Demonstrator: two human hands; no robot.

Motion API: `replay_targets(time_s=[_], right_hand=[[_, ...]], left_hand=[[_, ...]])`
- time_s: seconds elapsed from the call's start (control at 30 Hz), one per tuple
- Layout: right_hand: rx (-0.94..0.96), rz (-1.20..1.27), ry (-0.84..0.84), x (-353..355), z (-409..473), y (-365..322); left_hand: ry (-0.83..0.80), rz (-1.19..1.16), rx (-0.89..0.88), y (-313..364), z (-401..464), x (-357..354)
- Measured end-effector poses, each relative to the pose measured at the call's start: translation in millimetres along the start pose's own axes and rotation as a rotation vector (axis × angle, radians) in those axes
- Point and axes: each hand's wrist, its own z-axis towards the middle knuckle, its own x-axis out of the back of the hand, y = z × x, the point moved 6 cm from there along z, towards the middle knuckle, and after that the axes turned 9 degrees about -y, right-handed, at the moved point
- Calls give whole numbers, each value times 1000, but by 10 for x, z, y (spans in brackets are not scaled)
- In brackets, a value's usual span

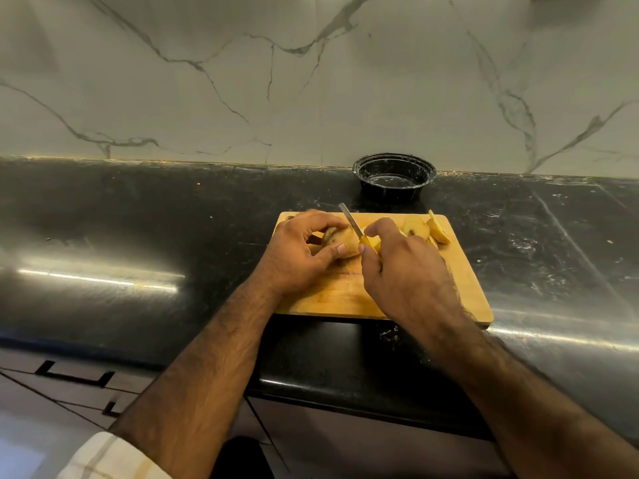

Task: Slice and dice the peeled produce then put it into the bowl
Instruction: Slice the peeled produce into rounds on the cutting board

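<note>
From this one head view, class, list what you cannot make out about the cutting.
- Knife edge: where it meets the potato is hidden by the left hand and right hand.
- Knife handle: mostly covered by the right hand's grip.
- Cut pieces: their count is partly hidden behind the right hand.
- Bowl: floor too dark to judge.

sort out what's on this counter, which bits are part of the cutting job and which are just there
Part of the job: potato piece gripped by the left hand; knife in the right hand; cut slices; cutting board; black bowl, nothing in it yet.

Just there: black countertop; marble wall; drawer handles.
</note>
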Motion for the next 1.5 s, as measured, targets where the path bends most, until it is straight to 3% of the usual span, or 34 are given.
replay_targets(time_s=[1.03,1.5], right_hand=[[-50,-215,-238,21,-86,-138],[-54,-169,-290,-74,-209,-32]], left_hand=[[56,32,14,-7,31,17],[67,44,47,-77,46,18]])
